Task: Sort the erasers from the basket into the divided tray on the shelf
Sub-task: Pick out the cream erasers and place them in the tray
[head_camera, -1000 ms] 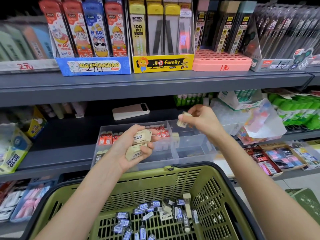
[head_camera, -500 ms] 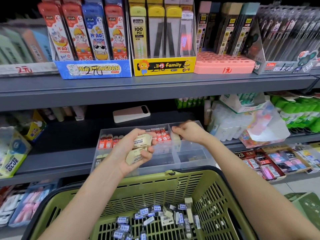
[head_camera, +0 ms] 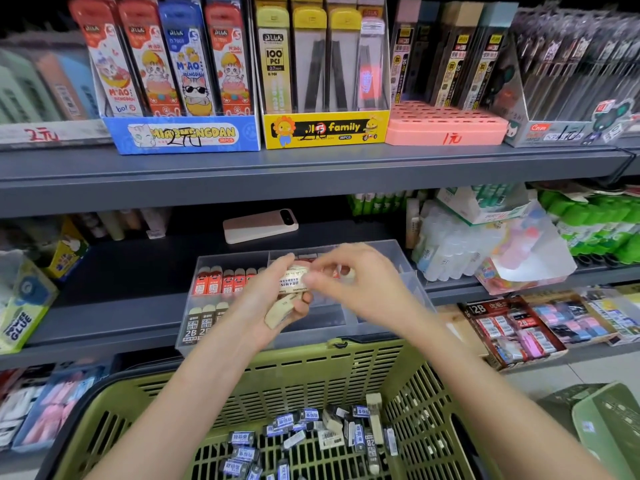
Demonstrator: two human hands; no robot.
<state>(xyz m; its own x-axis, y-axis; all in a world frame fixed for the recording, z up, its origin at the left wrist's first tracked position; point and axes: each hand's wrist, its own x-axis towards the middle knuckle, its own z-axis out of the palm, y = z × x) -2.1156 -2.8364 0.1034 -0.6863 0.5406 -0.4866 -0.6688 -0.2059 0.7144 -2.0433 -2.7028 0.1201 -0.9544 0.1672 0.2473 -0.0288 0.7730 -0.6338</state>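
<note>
Head view: gripping two drawing erasers (head_camera: 280, 312) in left hand (head_camera: 258, 306), pinching upper eraser (head_camera: 293, 279) with right hand (head_camera: 362, 287). Likely light, rubbery; take by narrow sides.

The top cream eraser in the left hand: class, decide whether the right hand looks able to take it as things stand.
Probably yes. The right hand has its fingertips at the top cream eraser, which sticks out of the grip of the left hand, and nothing lies between them.

Olive-green slatted basket (head_camera: 304, 379), cream erasers (head_camera: 282, 311), red erasers (head_camera: 221, 282).
</note>
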